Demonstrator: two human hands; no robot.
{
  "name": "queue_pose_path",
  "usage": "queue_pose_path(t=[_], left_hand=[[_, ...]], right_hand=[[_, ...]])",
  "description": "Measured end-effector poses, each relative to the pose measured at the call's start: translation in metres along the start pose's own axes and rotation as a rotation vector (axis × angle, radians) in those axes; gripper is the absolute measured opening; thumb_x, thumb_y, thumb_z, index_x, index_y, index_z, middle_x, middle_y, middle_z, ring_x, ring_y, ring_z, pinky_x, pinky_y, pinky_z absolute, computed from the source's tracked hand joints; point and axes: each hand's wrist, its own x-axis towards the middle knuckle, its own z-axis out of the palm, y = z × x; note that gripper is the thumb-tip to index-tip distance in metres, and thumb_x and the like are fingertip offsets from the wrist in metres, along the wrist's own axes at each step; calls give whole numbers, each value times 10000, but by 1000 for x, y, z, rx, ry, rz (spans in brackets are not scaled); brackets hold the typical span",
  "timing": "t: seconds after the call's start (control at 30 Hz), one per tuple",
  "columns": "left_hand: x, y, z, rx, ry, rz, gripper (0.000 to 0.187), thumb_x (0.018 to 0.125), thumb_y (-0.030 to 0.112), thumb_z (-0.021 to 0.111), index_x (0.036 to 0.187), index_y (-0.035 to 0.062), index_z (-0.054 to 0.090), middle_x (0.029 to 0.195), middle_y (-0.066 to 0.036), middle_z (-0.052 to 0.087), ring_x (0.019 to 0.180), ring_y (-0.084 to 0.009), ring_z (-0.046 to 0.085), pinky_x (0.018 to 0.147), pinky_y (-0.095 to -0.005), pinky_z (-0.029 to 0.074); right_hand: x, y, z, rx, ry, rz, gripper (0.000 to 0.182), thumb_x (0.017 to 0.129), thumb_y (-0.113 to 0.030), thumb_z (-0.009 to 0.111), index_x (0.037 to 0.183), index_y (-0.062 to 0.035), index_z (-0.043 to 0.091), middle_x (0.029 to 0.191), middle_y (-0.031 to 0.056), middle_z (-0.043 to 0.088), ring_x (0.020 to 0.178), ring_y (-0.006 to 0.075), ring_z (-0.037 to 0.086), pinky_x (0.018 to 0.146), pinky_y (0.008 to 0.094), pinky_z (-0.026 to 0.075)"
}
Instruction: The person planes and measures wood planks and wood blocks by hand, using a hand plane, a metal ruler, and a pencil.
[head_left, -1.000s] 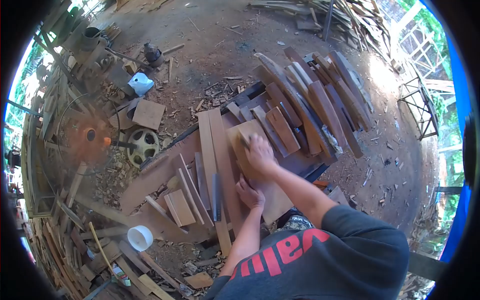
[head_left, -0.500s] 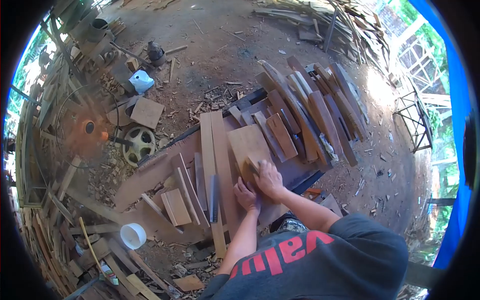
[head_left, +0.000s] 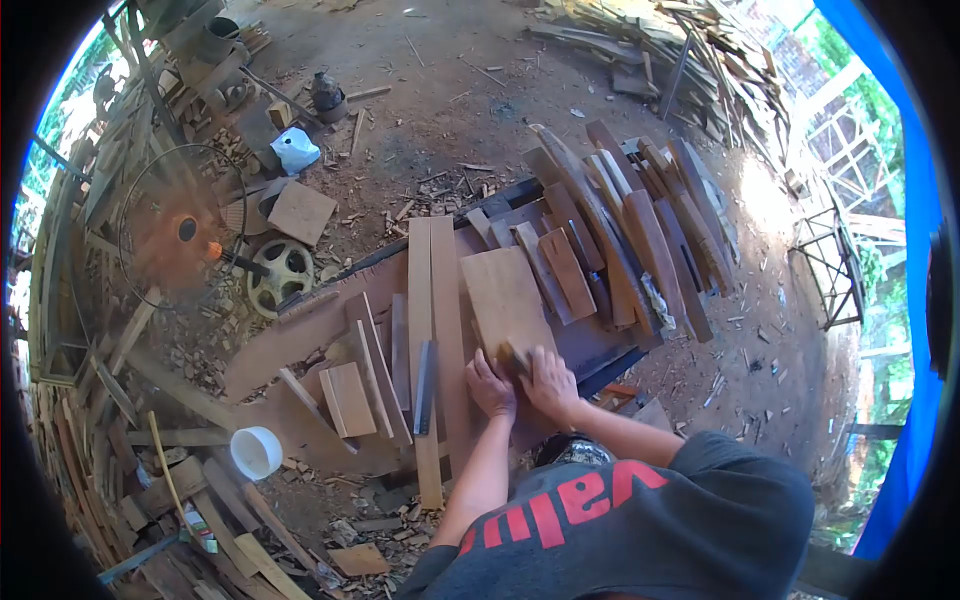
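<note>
A wide, light brown wooden board (head_left: 503, 295) lies flat on the workbench (head_left: 300, 370). My right hand (head_left: 550, 387) is closed around a small brown block (head_left: 517, 357) with a darker side, at the board's near end. The block rests against the board's top face; its underside is hidden. My left hand (head_left: 490, 387) lies at the board's near left corner with its fingers bent over the edge. Directly left of it run two long planks (head_left: 446, 340). A dark metal straightedge-like bar (head_left: 425, 385) lies on the left plank.
Several dark wooden pieces (head_left: 655, 240) are stacked on the bench's right side. Short offcuts (head_left: 347, 400) lie to the left. A fan (head_left: 187, 230) stands at the left, a white bucket (head_left: 256, 453) below it. Wood scraps cover the ground.
My right hand has drawn the block down the board toward its near end, closer to me. My left hand stays at the corner. The whole view has shifted slightly.
</note>
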Motion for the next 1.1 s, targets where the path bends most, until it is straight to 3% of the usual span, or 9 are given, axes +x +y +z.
queue_pose_path(t=[0.07,0.17,0.33,0.43,0.57,0.67,0.77,0.93,1.1], left_hand=[[1,3,-1,-2,0,-6,374,969,251,539,1283,50,520,1099,-189,557,1009,-388,571,839,-471,500],[1,1,-1,-1,-20,-22,391,978,279,526,1304,63,513,1112,-189,553,1010,-393,565,839,-482,490],[0,5,-6,-33,-58,-59,413,975,258,509,1334,55,493,1143,-204,544,1058,-399,549,883,-487,481],[-2,4,-6,-38,-72,-67,399,988,248,489,1336,53,498,1164,-211,541,1067,-401,546,897,-481,467],[0,8,-7,-105,-117,-123,377,1005,266,472,1307,46,524,1185,-205,551,1078,-401,548,904,-474,460],[-2,-5,1,-151,3,-18,351,1020,251,457,1277,27,540,1134,-206,572,1038,-397,567,883,-462,471],[-1,-4,2,-150,-2,-36,348,1020,251,464,1276,27,539,1139,-206,572,1036,-391,572,874,-455,479],[1,5,-4,-182,-66,-66,344,997,210,488,1272,9,532,1117,-198,551,1061,-387,535,930,-451,432],[-1,4,-7,-148,-40,-9,359,994,235,495,1272,12,536,1123,-193,548,1081,-382,524,941,-449,422]], right_hand=[[-10,0,-3,30,-151,94,542,852,-292,661,1253,-19,419,1148,204,556,1068,408,568,860,486,503],[60,-3,21,44,105,-49,571,872,-300,637,1301,-10,398,1125,216,557,1035,398,576,863,481,499],[214,-42,17,64,96,22,523,883,-325,627,1252,-23,412,1113,222,583,1046,413,592,861,496,504],[195,-39,13,55,104,-35,545,881,-335,630,1266,-16,414,1121,213,578,1048,407,585,851,490,505],[59,-3,14,15,107,-126,568,870,-296,630,1317,-22,412,1103,188,561,1020,370,574,809,489,502],[-43,24,0,59,-130,-139,634,815,-298,695,1285,15,406,1107,209,556,1059,390,570,798,474,520],[-48,30,-4,16,-173,-153,660,797,-311,704,1292,13,410,1088,185,558,1014,353,589,732,437,545],[59,8,13,52,173,-152,509,843,-303,662,1224,-38,454,1047,164,578,1010,336,582,744,458,521],[135,-10,13,-11,240,-40,513,837,-312,675,1204,-24,461,1046,149,581,992,331,586,746,442,523]])
